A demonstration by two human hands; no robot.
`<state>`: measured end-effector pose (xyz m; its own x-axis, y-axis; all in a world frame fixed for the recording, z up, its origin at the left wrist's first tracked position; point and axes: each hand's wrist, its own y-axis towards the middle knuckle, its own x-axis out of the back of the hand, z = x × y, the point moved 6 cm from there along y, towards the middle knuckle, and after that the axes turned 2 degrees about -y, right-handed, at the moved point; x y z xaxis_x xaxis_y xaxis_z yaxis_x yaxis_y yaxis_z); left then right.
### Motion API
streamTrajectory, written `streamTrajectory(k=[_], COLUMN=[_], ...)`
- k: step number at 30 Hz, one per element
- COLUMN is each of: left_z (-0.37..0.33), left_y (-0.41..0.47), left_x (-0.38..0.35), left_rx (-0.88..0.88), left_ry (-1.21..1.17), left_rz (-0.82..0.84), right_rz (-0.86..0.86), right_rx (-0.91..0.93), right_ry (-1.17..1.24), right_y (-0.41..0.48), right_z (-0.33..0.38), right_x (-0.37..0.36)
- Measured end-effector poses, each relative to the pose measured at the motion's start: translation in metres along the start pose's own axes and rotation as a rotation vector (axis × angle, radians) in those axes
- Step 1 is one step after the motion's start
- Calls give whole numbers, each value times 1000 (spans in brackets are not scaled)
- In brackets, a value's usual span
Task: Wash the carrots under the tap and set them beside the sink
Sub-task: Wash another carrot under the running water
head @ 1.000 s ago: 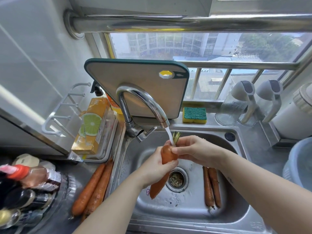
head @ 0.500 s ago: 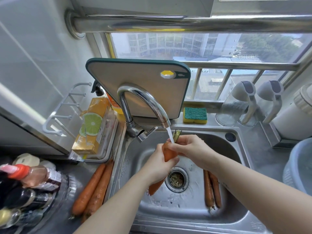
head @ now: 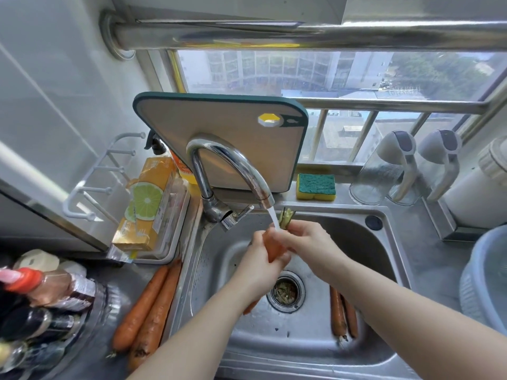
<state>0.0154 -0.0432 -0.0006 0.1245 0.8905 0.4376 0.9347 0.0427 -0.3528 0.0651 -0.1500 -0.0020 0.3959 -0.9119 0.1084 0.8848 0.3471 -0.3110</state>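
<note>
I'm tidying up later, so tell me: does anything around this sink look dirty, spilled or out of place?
One thing: the round metal drain strainer in the steel sink holds brownish-green scraps. Nothing looks spilled or damaged.

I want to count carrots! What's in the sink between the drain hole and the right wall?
In the head view, two carrots lie side by side on the sink floor between the drain and the sink's right wall.

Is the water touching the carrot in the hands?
Touching. The head view shows the water landing on the carrot held by both hands.
</note>
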Motion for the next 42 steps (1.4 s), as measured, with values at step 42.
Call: streamTrajectory(k=[42], left_z=[7], left_y=[-7], left_x=[-4], left_rx=[-40], left_ry=[-8], left_rz=[-116], right_rz=[-31], right_rx=[-187], right_ry=[339], right_y=[-10], right_z=[-9], right_x=[-18])
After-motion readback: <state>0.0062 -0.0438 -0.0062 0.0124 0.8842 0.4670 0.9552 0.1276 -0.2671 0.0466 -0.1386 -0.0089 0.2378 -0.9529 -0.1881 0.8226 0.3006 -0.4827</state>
